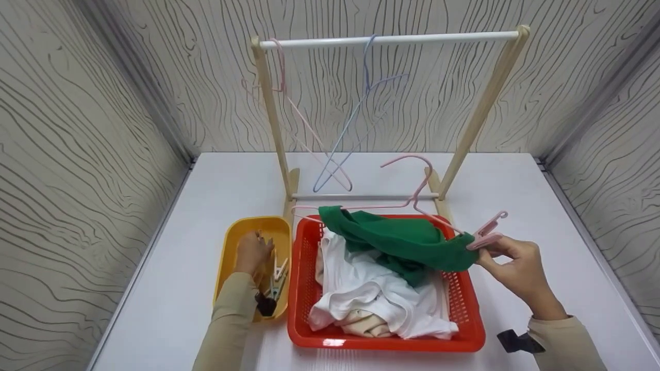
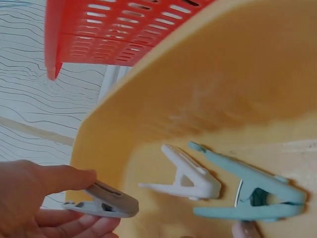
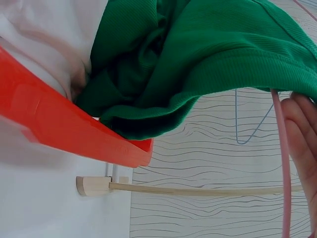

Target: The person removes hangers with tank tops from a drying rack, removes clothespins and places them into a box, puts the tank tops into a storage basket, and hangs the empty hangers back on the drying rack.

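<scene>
My left hand (image 1: 253, 252) is down in the yellow bin (image 1: 223, 268). Thumb and fingers pinch a grey clothespin (image 2: 116, 201), seen in the left wrist view. Beside it in the bin lie a white clothespin (image 2: 198, 181) and a green clothespin (image 2: 262, 191). At the right, my right hand (image 1: 521, 268) pinches the corner of a green garment (image 1: 392, 234), which drapes over a pink hanger (image 1: 425, 180). A pink clothespin (image 1: 487, 234) sits at that corner, right by the fingertips. The hanger's hook points up.
Under the green garment stands a red basket (image 1: 304, 332) with white and beige cloth (image 1: 381, 304) in it. Behind is a wooden rack with a white rod (image 1: 438, 38). A pink hanger (image 1: 304, 121) and a blue hanger (image 1: 350, 121) hang from the rod.
</scene>
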Demonstrator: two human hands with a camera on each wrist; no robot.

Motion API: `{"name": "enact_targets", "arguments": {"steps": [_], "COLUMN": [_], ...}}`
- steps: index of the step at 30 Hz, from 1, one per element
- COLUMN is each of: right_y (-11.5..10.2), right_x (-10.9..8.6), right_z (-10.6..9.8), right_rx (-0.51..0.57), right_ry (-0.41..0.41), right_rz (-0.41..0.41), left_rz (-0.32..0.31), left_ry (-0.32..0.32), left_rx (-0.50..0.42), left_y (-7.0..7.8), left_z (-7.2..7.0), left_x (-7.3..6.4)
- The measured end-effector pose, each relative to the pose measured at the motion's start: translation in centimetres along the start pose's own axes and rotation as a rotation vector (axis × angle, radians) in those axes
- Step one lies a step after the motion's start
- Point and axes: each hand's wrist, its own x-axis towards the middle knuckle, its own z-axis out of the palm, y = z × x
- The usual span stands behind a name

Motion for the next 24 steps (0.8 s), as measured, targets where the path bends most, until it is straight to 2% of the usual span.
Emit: {"name": "enact_targets", "arguments": {"steps": [5, 12, 20, 24], "right_y": [-0.14, -0.32, -0.27, -0.34], "right_x": [0.01, 0.07, 0.02, 0.0], "right_z": [0.04, 0.09, 0.04, -0.01], "right_rx": [0.001, -0.005, 0.002, 0.01], "right_ry": [0.002, -0.006, -0.003, -0.002], "right_rz": [0.0, 0.01, 0.009, 0.024], "left_rz": [-0.046, -0.141, -0.174, -0.202], "left_ry": [-0.051, -0.129, -0.175, -0.19], "left_rx": [0.055, -0.005, -0.047, -0.102], "left_y": [-0.16, -0.61, -0.73, -0.41], "left_z": [0.04, 0.21, 0.33, 0.2], "left_x": [-0.31, -0.82, -0.79, -0.98]}}
